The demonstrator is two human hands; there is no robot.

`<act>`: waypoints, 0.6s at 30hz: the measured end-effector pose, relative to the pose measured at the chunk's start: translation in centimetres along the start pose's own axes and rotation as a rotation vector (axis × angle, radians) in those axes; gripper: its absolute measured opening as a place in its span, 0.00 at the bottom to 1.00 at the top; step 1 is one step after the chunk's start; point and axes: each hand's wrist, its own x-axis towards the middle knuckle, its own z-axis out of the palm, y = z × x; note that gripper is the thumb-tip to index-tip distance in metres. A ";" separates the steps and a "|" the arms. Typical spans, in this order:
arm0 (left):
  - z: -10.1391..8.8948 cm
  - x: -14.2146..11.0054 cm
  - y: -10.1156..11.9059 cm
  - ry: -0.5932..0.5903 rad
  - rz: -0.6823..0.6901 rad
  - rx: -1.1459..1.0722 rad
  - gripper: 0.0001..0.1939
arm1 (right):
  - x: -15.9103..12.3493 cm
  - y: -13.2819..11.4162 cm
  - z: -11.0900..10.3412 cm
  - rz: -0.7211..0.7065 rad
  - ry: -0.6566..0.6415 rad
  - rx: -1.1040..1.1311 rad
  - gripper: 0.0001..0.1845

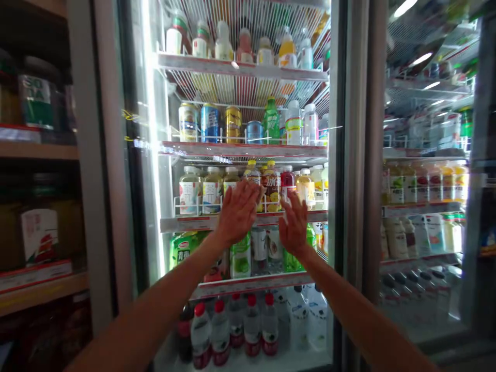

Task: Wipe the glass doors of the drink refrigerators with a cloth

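Observation:
Both my arms reach up toward a lit drinks fridge. My left hand (240,209) is raised flat with its fingers stretched out, in front of the shelf of bottled teas. By its fingertips shows a small pale patch that I cannot make out. My right hand (294,225) is lifted to the right of it, fingers apart, with nothing visible in it. Beyond the hands stand brown bottles with yellow caps (270,187), a red drink bottle (287,182) and a green-labelled bottle (241,257). Faint reflections suggest glass before the shelves; whether either hand touches it, I cannot tell.
Cans (210,123) and bottles fill the upper shelves. Red-capped bottles (220,330) stand at the bottom. A metal door frame (354,155) divides this fridge from another stocked fridge (422,206) at right. Wooden shelves (42,150) with large jars are at left.

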 end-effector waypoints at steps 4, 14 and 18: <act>-0.3 -1.9 0.5 0.112 -0.088 -0.292 0.24 | 3.3 -5.2 2.5 -0.105 -0.127 0.137 0.28; -2.0 -6.4 -5.5 0.141 -0.147 0.217 0.31 | 5.7 -2.9 4.1 -0.085 -0.151 -0.231 0.23; -1.9 -6.4 -5.0 0.114 -0.151 0.256 0.32 | 5.0 7.7 -0.8 0.447 0.179 -0.409 0.26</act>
